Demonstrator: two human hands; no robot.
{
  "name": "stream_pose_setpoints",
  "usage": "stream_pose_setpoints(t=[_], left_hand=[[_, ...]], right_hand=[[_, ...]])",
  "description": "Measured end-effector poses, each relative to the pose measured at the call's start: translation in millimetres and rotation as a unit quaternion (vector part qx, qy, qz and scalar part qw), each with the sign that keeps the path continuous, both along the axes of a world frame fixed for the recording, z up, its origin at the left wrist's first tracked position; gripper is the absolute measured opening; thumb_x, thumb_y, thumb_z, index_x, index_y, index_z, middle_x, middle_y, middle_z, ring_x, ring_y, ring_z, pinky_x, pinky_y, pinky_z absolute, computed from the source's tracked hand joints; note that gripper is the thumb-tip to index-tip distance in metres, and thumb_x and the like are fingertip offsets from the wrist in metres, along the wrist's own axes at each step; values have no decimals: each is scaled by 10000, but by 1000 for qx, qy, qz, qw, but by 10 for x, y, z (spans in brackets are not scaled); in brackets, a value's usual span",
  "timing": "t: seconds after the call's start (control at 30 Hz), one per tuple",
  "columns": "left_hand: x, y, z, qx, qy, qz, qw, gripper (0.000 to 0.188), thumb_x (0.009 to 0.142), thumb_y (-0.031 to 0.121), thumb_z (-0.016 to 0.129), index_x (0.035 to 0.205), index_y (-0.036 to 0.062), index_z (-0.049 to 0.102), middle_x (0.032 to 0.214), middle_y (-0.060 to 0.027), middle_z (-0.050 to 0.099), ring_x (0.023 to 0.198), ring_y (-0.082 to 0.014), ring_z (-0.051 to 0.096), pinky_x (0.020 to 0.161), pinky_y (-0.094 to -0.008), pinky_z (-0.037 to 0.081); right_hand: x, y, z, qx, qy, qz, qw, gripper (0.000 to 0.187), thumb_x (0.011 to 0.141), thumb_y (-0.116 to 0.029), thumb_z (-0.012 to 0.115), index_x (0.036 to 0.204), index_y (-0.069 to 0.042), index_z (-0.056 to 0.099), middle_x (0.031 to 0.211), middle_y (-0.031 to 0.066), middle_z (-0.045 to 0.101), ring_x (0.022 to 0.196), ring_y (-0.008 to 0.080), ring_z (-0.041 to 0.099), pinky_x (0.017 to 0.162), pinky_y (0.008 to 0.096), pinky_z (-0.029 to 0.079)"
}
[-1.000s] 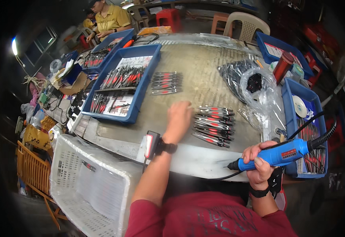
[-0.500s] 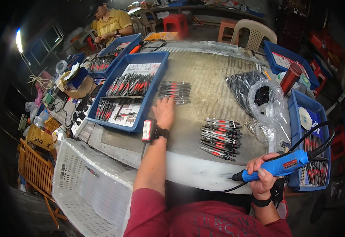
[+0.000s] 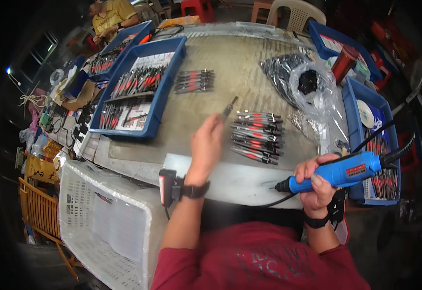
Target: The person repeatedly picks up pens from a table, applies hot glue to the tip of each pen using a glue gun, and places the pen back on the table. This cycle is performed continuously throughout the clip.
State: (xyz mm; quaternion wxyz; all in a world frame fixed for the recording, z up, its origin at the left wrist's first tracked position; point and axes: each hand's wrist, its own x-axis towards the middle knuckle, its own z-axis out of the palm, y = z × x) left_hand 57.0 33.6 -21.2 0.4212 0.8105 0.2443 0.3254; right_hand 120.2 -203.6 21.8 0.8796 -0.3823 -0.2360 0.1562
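Leftward, nearly crosswise: blue screwdriver [image 3: 334, 173]

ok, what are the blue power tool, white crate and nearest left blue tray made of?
Power tool: likely hard plastic, satin; evenly blue, rounded body.
White crate: probably plastic; slotted walls look moulded.
Blue tray: likely plastic, smooth; even colour, slight sheen.

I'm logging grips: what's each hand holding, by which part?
Right hand: blue power tool, by its body's front. Left hand: slim dark piece, by its near end.

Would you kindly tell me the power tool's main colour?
The power tool is mainly blue; head view.
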Motion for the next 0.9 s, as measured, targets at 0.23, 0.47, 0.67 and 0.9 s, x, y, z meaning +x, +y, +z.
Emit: stream_pose_setpoints(t=[0.23,0.47,0.67,0.9], left_hand=[[-726,-841,136,-479,29,-142,866,161,916,123,488,1011,-5,506,791,-57,597,634,-107,555,602,-233,449],[-1122,-1125,21,-509,149,-142,836,135,920,132,493,918,7,541,692,-39,579,561,-96,541,542,-214,436],[-1117,-1224,-103,-551,141,-81,819,179,916,155,508,833,4,554,644,-49,575,509,-110,558,468,-219,443],[-1099,-1225,-125,-556,130,-84,817,205,920,180,501,825,7,555,617,-47,562,469,-107,535,433,-216,424]], right_hand=[[-67,35,2,15,-16,-2,1000,447,711,-52,647,1084,-83,403,768,88,506,655,207,522,612,329,433],[-128,67,16,10,-41,7,999,456,707,-51,657,1091,-77,413,778,86,507,670,210,525,629,347,439],[-198,127,26,10,-49,41,998,479,707,-44,673,1106,-88,411,800,84,502,691,207,520,648,349,436],[-296,213,51,-5,-68,69,995,510,706,-38,682,1120,-84,388,796,91,492,675,192,505,614,334,431]])
